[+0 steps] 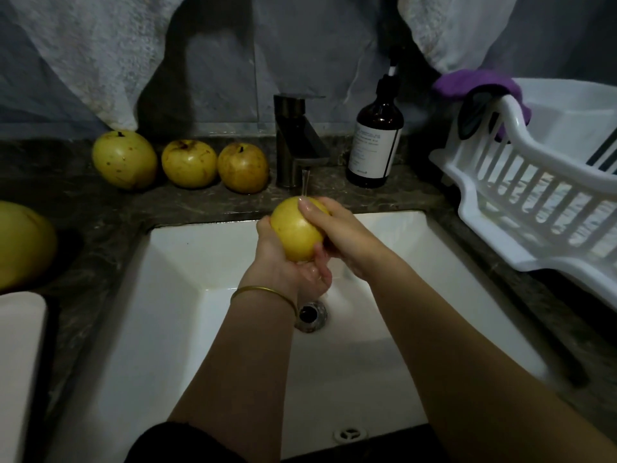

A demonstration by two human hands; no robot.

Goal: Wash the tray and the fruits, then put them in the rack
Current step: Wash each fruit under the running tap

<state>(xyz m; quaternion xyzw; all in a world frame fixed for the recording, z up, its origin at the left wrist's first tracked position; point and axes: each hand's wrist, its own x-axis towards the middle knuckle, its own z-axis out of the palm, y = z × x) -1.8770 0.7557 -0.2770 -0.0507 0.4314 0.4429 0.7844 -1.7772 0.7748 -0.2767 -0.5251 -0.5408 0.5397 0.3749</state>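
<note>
Smooth round yellow fruit (pixel 295 228)

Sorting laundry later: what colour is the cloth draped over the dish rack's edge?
The cloth is purple; head view shows it.

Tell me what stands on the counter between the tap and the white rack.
In the head view, a brown pump bottle with a pale label stands on the counter between the tap and the rack, nearer the tap.

apples (pixel 189 163) yellow, brown-speckled | sink (pixel 187 262) white | rack (pixel 521 208) white | cloth (pixel 467 82) purple
</note>
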